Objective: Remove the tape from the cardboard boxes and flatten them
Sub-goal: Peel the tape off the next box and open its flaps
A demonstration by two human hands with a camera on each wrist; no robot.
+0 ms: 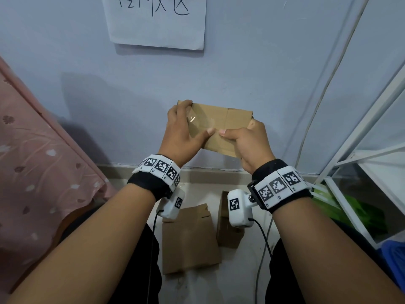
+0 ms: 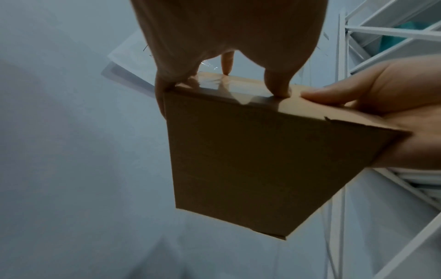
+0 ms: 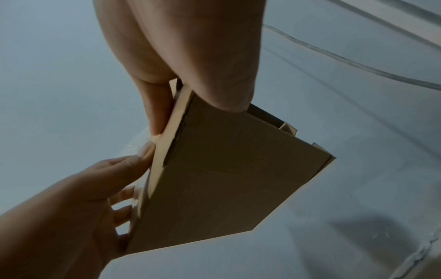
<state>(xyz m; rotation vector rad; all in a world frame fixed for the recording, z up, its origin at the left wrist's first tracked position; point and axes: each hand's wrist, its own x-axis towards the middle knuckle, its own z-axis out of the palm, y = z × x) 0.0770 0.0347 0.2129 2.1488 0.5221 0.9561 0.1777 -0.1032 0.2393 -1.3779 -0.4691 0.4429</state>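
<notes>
I hold a small brown cardboard box [image 1: 228,116] up in front of the wall with both hands. My left hand [image 1: 194,119] grips its left end, fingers curled over the top edge and thumb flat on the near face. Clear glossy tape [image 1: 205,122] covers that face under the left thumb; the tape [image 2: 226,85] shines in the left wrist view. My right hand [image 1: 240,132] grips the right end, its thumb tip beside the left thumb. In the right wrist view the box [image 3: 226,179] shows an open far end with loose flaps.
Two flattened cardboard pieces [image 1: 190,238] [image 1: 230,224] lie on the floor between my knees. A pink flowered cloth [image 1: 32,161] hangs at the left. A white wire rack [image 1: 361,167] stands at the right, with a cable [image 1: 317,106] on the wall. A paper sign [image 1: 157,20] hangs above.
</notes>
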